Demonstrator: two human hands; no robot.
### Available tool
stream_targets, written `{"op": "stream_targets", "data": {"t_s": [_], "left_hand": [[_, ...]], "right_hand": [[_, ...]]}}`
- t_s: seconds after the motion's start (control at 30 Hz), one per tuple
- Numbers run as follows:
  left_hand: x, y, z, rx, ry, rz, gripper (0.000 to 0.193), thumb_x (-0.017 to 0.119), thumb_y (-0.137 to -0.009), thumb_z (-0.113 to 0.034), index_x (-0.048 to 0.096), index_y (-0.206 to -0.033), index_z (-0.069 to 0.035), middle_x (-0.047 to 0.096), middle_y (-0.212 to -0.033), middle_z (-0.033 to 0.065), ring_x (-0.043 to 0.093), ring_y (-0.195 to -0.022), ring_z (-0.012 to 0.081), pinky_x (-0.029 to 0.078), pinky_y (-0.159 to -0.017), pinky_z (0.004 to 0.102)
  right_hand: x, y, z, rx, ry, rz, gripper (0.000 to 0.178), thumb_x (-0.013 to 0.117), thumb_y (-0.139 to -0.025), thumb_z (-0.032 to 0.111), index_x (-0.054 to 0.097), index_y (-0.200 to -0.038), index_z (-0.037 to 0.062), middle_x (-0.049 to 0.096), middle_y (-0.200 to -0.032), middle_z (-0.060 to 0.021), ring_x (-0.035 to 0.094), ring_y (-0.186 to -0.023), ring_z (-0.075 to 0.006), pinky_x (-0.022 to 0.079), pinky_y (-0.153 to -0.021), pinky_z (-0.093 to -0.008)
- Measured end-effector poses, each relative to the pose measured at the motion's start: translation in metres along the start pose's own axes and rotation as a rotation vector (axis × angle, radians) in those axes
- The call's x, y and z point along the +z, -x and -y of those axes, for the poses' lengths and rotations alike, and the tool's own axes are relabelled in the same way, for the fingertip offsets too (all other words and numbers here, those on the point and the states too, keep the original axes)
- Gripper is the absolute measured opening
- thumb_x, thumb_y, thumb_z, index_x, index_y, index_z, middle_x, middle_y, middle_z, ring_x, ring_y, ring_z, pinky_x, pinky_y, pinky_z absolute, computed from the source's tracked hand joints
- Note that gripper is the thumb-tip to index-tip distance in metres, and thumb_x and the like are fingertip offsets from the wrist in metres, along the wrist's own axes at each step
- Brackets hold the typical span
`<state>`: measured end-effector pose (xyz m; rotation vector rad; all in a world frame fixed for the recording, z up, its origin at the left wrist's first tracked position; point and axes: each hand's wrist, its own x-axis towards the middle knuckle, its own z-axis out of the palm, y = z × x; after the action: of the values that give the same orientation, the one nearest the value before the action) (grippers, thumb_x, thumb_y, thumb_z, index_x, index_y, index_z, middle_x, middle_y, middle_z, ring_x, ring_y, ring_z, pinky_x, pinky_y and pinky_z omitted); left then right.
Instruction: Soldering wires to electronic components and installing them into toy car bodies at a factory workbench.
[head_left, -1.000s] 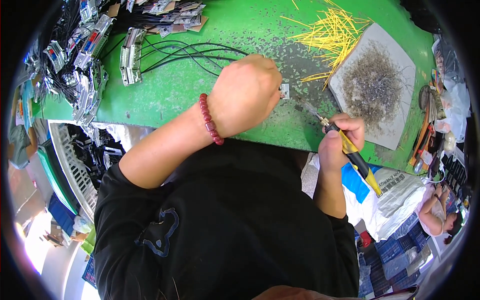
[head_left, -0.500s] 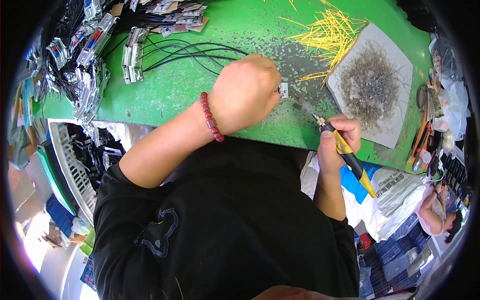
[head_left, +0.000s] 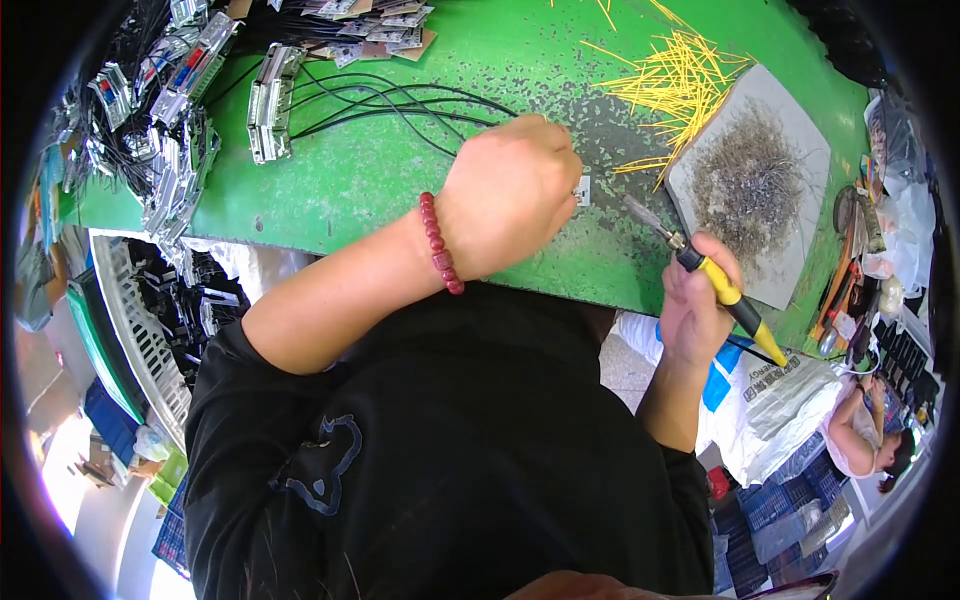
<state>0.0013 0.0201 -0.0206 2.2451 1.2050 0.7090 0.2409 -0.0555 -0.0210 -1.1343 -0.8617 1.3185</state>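
Note:
My left hand (head_left: 512, 195) is closed, its back turned up, over the green worktop. Thin black cables (head_left: 400, 98) run into it from a silver metal housing (head_left: 272, 104) on its left. A small silver-white piece (head_left: 583, 191) shows just beyond the fingers; how it is gripped is hidden. In my right hand (head_left: 700, 295) is a soldering iron (head_left: 742, 308) with a yellow and black handle, fingers wrapped round it. Its tip points up and left, apart from the small piece and beside a grey board (head_left: 678, 200) heaped with dark wire scraps (head_left: 750, 175).
Thin yellow sticks or tubes (head_left: 680, 85) lie piled at the far right of the worktop (head_left: 350, 190). Metal housings with black cables (head_left: 185, 130) crowd the left end. Tools (head_left: 845, 265) and plastic bags line the right edge. Another person (head_left: 860, 430) sits at the far right.
My right hand has drawn the soldering iron right, so its tip is farther from the small piece. My left hand, the cables and the small piece have shifted slightly right.

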Motion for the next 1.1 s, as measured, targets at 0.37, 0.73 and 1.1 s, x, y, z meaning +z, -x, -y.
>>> {"op": "stream_targets", "data": {"t_s": [0.37, 0.73, 1.1], "left_hand": [[0.000, -0.001, 0.003, 0.019, 0.012, -0.018, 0.014, 0.069, -0.069, -0.008, 0.056, -0.070, -0.004, 0.059, -0.078, 0.0073, 0.058, -0.078, 0.0278, 0.050, -0.067, 0.0376], [0.000, -0.001, 0.002, 0.012, 0.019, -0.026, 0.014, 0.070, -0.067, -0.007, 0.057, -0.069, -0.004, 0.058, -0.078, 0.0075, 0.058, -0.078, 0.0276, 0.050, -0.067, 0.0369], [0.000, -0.001, 0.002, 0.015, 0.015, -0.023, 0.013, 0.069, -0.067, -0.006, 0.057, -0.069, -0.003, 0.058, -0.077, 0.0080, 0.058, -0.077, 0.0278, 0.050, -0.067, 0.0369]], "right_hand": [[0.007, -0.004, -0.019, -0.268, 0.229, -0.084, 0.035, 0.072, -0.080, 0.023, 0.053, -0.095, -0.0012, 0.055, -0.081, -0.0067, 0.047, -0.063, -0.0086, 0.035, -0.057, -0.0202], [0.007, -0.007, -0.018, -0.270, 0.305, 0.083, 0.036, 0.076, -0.076, 0.020, 0.050, -0.092, 0.0023, 0.052, -0.081, -0.0086, 0.044, -0.070, -0.0125, 0.033, -0.062, -0.0243], [0.005, -0.007, -0.021, -0.279, 0.307, 0.081, 0.032, 0.074, -0.075, 0.016, 0.050, -0.092, 0.0023, 0.052, -0.082, -0.0085, 0.043, -0.070, -0.0116, 0.033, -0.062, -0.0237]]}}
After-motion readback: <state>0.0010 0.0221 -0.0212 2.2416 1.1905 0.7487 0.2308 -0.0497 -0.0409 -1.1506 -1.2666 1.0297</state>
